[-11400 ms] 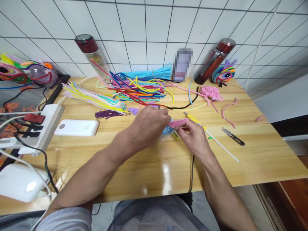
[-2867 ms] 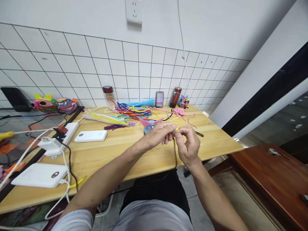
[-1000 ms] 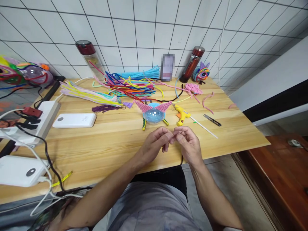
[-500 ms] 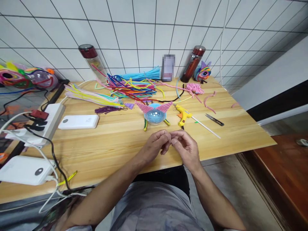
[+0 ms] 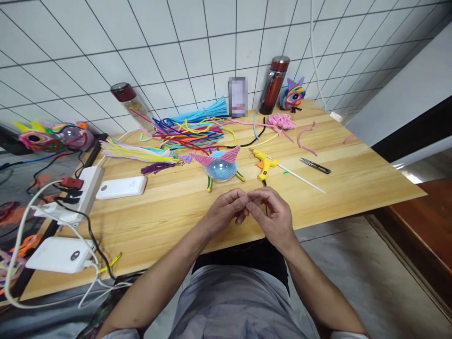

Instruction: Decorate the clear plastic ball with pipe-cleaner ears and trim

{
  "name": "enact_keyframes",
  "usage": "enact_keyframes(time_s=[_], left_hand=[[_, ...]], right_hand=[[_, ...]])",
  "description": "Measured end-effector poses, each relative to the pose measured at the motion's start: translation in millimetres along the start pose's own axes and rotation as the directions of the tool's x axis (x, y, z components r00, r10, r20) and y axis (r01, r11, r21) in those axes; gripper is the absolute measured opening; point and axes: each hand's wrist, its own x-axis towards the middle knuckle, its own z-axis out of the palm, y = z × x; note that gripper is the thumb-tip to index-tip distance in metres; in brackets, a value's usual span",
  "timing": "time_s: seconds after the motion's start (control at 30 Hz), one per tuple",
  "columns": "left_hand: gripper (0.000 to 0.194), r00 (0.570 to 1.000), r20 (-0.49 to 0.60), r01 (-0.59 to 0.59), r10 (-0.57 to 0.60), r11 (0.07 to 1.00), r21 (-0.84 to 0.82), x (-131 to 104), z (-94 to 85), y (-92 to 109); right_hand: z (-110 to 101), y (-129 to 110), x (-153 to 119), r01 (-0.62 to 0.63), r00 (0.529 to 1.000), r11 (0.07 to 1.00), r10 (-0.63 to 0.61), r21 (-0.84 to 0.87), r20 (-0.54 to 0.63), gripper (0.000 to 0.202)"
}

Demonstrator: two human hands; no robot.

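My left hand and my right hand meet fingertip to fingertip above the front of the table. Both are pinched closed; whatever lies between the fingers, if anything, is too small or hidden to make out. Just beyond them sits a clear ball with light blue inside and two pink pointed ears on top. Green-and-yellow handles stick out from under it. To its right lies a yellow glue gun with a white glue stick in its back.
Colourful pipe cleaners are heaped at the back, beside a phone and a red thermos. Thread snips lie at the right. Two white power banks, a power strip and loose cables occupy the left.
The camera view has turned slightly, so the table appears tilted and shifted. My hands stay pinched together, with the right fingers moved slightly against the left. The objects on the table lie as before.
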Motion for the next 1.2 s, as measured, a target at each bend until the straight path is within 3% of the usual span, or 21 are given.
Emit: enact_keyframes(time_s=[0.13,0.27,0.37,0.47,0.57,0.6,0.67,0.73,0.77,0.8,0.83,0.87,0.9,0.93,0.97,1.0,1.03,1.07,1.1,1.13,1.2], left_hand=[[0.043,0.999,-0.042,0.002,0.003,0.994,0.107,-2.9,4.9,4.6],[0.022,0.958,-0.233,-0.087,0.166,0.944,0.318,-17.3,0.8,13.8],[0.017,0.872,-0.379,-0.089,0.309,0.862,0.499,-34.3,-13.5,21.2],[0.02,0.782,-0.499,-0.019,0.373,0.816,0.578,-53.5,-31.0,24.0],[0.035,0.74,-0.508,0.016,0.441,0.744,0.668,-74.0,-39.2,22.1],[0.038,0.75,-0.473,0.008,0.462,0.709,0.705,-80.5,-37.9,20.9],[0.035,0.829,-0.375,-0.009,0.415,0.68,0.733,-90.6,-29.5,17.8],[0.03,0.952,-0.258,0.049,0.167,0.746,0.664,-94.7,-18.0,13.2],[0.036,0.982,-0.19,0.098,0.026,0.784,0.614,-94.2,-13.4,10.3],[0.04,0.988,-0.151,0.118,-0.031,0.781,0.613,-92.4,-10.5,7.0],[0.04,0.978,-0.202,0.096,0.052,0.747,0.657,-89.9,-9.7,3.7],[0.037,0.901,-0.333,0.05,0.278,0.694,0.718,-87.4,-10.7,0.5],[0.035,0.762,-0.417,0.012,0.495,0.634,0.774,-85.4,-13.1,-2.4],[0.033,0.643,-0.467,-0.003,0.607,0.612,0.791,-84.4,-15.9,-5.0],[0.031,0.563,-0.498,-0.014,0.66,0.61,0.792,-84.4,-18.5,-7.4],[0.03,0.574,-0.478,-0.013,0.665,0.591,0.807,-85.3,-20.1,-9.8],[0.029,0.645,-0.407,-0.01,0.647,0.54,0.842,-86.7,-20.6,-12.4],[0.027,0.742,-0.294,-0.015,0.603,0.453,0.892,-88.1,-20.0,-15.2],[0.026,0.83,-0.15,-0.041,0.538,0.327,0.944,-89.2,-18.7,-18.4],[0.025,0.883,-0.017,-0.082,0.47,0.19,0.978,-90.0,-17.1,-21.6],[0.024,0.912,0.145,-0.149,0.383,-0.019,0.989,-90.0,-14.9,-27.4]], right_hand=[[-3.3,-0.1,-2.2,-0.072,0.994,0.985,0.084,0.159,-0.071,0.013],[-20.8,10.3,-1.0,-0.129,0.971,0.956,0.176,0.264,-0.163,0.029],[-41.2,19.6,-0.9,-0.118,0.977,0.989,0.131,0.088,-0.167,0.037],[-56.3,28.3,-4.1,-0.095,0.977,0.989,0.07,-0.113,-0.202,0.04],[-61.2,37.4,-8.7,-0.107,0.968,0.974,0.056,-0.202,-0.243,0.036],[-61.2,40.4,-10.0,-0.12,0.968,0.969,0.066,-0.216,-0.244,0.034],[-60.6,45.6,-11.8,-0.147,0.966,0.961,0.089,-0.232,-0.242,0.032],[-60.3,49.3,-12.1,-0.17,0.964,0.959,0.114,-0.225,-0.239,0.032],[-60.3,50.5,-11.8,-0.179,0.963,0.961,0.127,-0.213,-0.238,0.031],[-60.5,51.2,-11.3,-0.188,0.961,0.961,0.139,-0.2,-0.238,0.031],[-60.8,51.5,-10.6,-0.198,0.959,0.962,0.151,-0.188,-0.241,0.03],[-61.1,51.5,-10.0,-0.209,0.956,0.962,0.163,-0.176,-0.245,0.03],[-61.3,51.1,-9.5,-0.219,0.952,0.961,0.174,-0.166,-0.251,0.029],[-61.4,50.7,-9.1,-0.228,0.949,0.961,0.183,-0.156,-0.257,0.029],[-61.5,50.2,-8.8,-0.235,0.946,0.961,0.192,-0.146,-0.261,0.028],[-61.4,49.8,-8.7,-0.241,0.944,0.961,0.2,-0.135,-0.262,0.028],[-61.3,49.6,-8.6,-0.246,0.943,0.961,0.208,-0.125,-0.259,0.028],[-61.2,49.6,-8.7,-0.251,0.943,0.961,0.215,-0.119,-0.254,0.028],[-61.1,49.7,-8.8,-0.254,0.944,0.96,0.22,-0.117,-0.247,0.028],[-61.0,50.0,-9.0,-0.257,0.945,0.959,0.223,-0.119,-0.237,0.028],[-60.9,50.4,-9.6,-0.258,0.95,0.958,0.227,-0.128,-0.215,0.028]])
